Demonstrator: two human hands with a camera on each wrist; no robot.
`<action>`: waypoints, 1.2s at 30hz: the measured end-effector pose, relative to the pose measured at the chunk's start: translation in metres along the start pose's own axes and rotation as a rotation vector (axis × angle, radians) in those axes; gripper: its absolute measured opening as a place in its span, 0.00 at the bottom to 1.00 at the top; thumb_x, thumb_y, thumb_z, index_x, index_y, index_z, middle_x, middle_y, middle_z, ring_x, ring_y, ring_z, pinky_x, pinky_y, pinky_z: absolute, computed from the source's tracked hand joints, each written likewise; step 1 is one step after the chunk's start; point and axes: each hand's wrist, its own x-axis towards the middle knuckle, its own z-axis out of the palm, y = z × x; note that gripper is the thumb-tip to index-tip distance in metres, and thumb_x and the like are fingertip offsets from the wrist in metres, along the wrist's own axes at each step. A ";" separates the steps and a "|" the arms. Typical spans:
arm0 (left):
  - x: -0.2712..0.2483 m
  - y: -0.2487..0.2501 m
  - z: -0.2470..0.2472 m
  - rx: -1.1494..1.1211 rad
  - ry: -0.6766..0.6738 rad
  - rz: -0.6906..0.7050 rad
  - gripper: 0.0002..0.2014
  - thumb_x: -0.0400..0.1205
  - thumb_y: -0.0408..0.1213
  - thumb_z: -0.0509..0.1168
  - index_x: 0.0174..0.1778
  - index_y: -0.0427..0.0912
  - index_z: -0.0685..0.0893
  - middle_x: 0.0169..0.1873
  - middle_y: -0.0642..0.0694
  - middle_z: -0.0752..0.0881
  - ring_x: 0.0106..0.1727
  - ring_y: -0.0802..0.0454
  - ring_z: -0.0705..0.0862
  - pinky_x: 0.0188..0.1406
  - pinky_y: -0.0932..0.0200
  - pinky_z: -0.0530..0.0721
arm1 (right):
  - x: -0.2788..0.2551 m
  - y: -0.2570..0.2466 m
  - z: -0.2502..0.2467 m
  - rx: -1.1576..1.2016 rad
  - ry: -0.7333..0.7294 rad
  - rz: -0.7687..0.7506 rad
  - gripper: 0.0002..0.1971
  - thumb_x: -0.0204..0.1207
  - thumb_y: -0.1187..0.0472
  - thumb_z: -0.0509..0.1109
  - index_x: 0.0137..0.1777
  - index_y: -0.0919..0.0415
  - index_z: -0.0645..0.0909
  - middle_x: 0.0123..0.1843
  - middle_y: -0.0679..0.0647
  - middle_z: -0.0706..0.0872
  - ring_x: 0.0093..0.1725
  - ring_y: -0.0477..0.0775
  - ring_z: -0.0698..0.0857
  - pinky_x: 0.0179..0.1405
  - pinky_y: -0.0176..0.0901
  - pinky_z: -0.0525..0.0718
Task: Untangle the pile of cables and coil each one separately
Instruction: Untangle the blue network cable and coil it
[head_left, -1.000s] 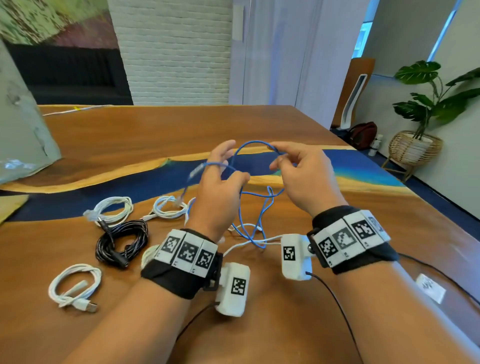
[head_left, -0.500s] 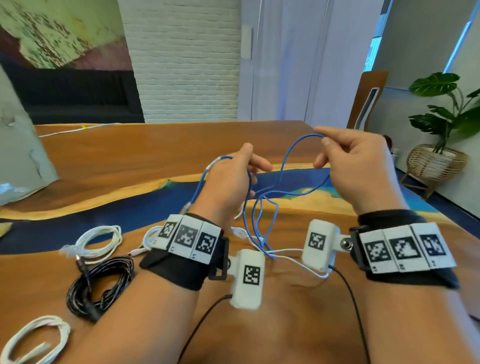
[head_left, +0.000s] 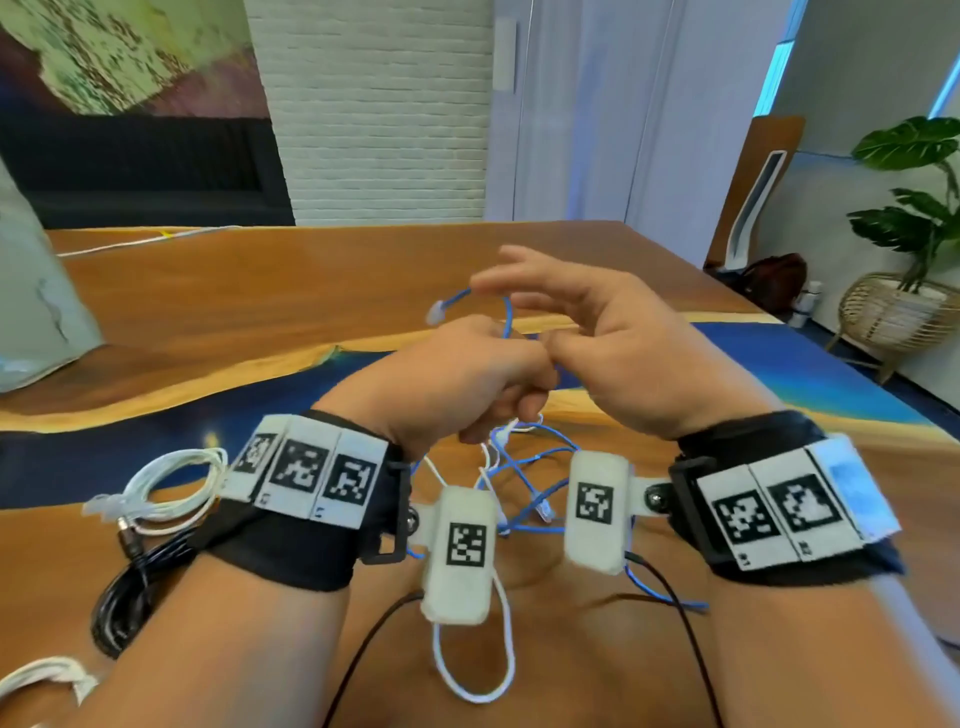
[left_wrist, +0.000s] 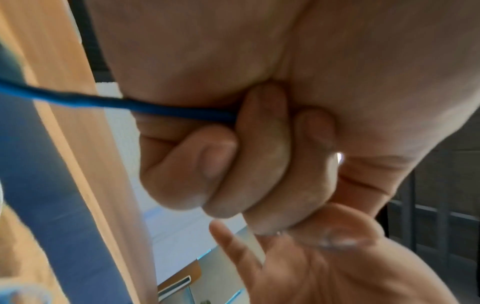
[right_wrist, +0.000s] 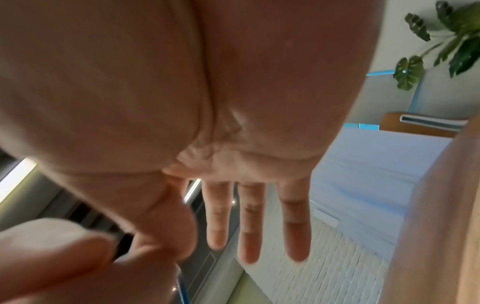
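My left hand (head_left: 467, 374) is a closed fist round the blue cable (head_left: 508, 317), held above the table. A short loop and the clear plug (head_left: 435, 313) stick up out of the fist. In the left wrist view the blue cable (left_wrist: 145, 107) runs in under the curled fingers (left_wrist: 259, 156). My right hand (head_left: 597, 332) is beside it, fingers straight and blurred, thumb against the left fist, holding nothing. The right wrist view shows the straight fingers (right_wrist: 249, 222). The rest of the blue cable (head_left: 540, 462) hangs to the table, crossed with a loose white cable (head_left: 480, 654).
Coiled cables lie at the left on the wooden table (head_left: 311, 291): a white coil (head_left: 171, 483), a black coil (head_left: 130, 587) and another white coil (head_left: 47, 680) at the bottom edge. A grey bag (head_left: 36, 291) stands far left. A potted plant (head_left: 914, 218) is off the table, right.
My right hand has let go of the blue loop it pinched up high, opened and come in against the left hand. The left hand has closed into a fist on the cable.
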 end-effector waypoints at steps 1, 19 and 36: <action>-0.002 0.001 -0.003 -0.006 -0.003 0.008 0.17 0.71 0.40 0.64 0.14 0.44 0.78 0.12 0.50 0.64 0.15 0.54 0.59 0.17 0.64 0.61 | 0.000 0.003 -0.003 -0.002 -0.006 0.018 0.27 0.73 0.77 0.66 0.58 0.42 0.87 0.64 0.37 0.87 0.75 0.40 0.80 0.75 0.39 0.78; 0.004 -0.001 -0.024 0.259 0.373 0.114 0.09 0.84 0.41 0.71 0.41 0.44 0.92 0.28 0.50 0.80 0.27 0.58 0.73 0.26 0.68 0.71 | -0.020 0.008 -0.071 0.156 1.109 0.048 0.14 0.72 0.42 0.79 0.50 0.48 0.94 0.28 0.37 0.82 0.29 0.40 0.76 0.34 0.38 0.76; -0.001 0.018 -0.004 -0.257 0.487 0.100 0.14 0.87 0.25 0.56 0.49 0.43 0.86 0.22 0.53 0.65 0.24 0.53 0.62 0.27 0.55 0.69 | 0.001 0.016 0.014 0.162 0.017 0.360 0.06 0.81 0.67 0.68 0.53 0.60 0.86 0.44 0.47 0.94 0.24 0.55 0.77 0.24 0.46 0.78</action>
